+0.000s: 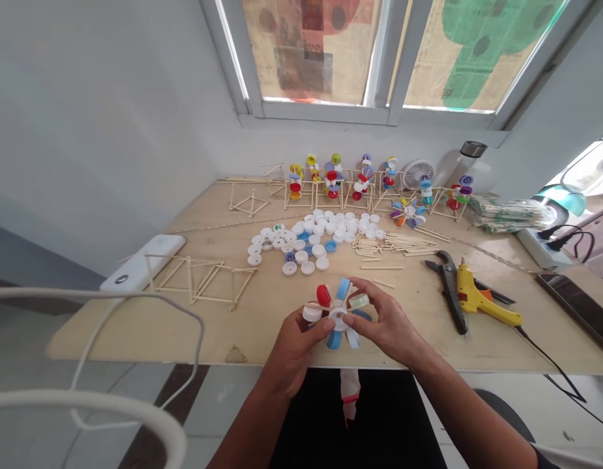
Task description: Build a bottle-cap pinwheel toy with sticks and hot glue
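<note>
A wheel of bottle caps (339,317) is held up near the table's front edge, with white, red, blue and pale caps on thin sticks around a white hub. My left hand (296,342) grips its left side, the thumb against the hub. On the right side my right hand (386,322) pinches it, thumb on the hub and fingers behind the caps. Beyond the wheel lies a spread of loose caps (322,228), mostly white with some blue. Loose wooden sticks (409,244) lie to the right of them.
Stick frames (201,280) stand at the left near a white power strip (143,262). Finished-looking cap wheels on frames line the wall. A yellow glue gun (484,301), black pliers (450,290) and a phone (579,309) lie at the right. A white cable loops at the left.
</note>
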The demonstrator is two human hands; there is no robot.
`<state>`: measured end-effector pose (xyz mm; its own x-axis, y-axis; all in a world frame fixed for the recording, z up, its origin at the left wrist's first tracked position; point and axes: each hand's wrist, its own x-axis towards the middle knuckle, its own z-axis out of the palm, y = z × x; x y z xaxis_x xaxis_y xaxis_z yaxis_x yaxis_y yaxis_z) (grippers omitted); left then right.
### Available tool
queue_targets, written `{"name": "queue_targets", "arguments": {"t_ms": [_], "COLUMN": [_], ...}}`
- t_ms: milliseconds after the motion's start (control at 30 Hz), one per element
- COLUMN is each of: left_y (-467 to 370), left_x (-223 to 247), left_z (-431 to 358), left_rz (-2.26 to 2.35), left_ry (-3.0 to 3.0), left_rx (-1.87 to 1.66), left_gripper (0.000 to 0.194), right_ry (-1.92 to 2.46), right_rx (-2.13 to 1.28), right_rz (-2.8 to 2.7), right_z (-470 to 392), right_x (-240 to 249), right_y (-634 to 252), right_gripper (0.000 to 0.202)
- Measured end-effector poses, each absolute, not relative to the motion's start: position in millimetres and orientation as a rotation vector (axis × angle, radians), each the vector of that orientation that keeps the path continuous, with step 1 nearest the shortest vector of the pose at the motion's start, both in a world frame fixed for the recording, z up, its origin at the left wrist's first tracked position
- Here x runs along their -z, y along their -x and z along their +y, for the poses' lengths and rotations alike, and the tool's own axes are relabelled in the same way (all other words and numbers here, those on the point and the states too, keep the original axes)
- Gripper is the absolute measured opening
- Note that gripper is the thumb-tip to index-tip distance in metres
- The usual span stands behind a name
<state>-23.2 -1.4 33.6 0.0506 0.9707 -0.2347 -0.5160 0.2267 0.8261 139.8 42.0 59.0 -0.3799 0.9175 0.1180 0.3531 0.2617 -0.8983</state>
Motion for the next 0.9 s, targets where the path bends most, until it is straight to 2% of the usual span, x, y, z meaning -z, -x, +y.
{"name": "queue_targets", "arguments": {"t_ms": [433,533,600,700,900], "left_y": [24,24,24,23,21], "left_x": [-30,-28,-26,-24,-17], "left_z": [1,3,5,6,6], "left_rz": [0.911,0.976,1.012,0.997,0.948], "left_ry": [-0.622,-0.596,-0.555,-0.487,-0.434], "left_rx": [-1.248,-1.308,-1.358,-1.427,-1.498], "left_gripper": [0.025,0.022,0.023,0.025,0.029], "right_ry": [1.061,1.042,1.176,1.471,1.663], "right_rx": [-1.116,-1.051,-0.882,-0.396,-0.089], "right_rz": [-1.920,-1.945,-1.980,-2.142,-2.286], "right_z": [44,54,66,91,125], "right_x": [-62,-62,-57,-44,-24], "right_y": [-145,-162,-178,-199,-214], "right_gripper": [0.052,0.046,0.039,0.032,0.027]}}
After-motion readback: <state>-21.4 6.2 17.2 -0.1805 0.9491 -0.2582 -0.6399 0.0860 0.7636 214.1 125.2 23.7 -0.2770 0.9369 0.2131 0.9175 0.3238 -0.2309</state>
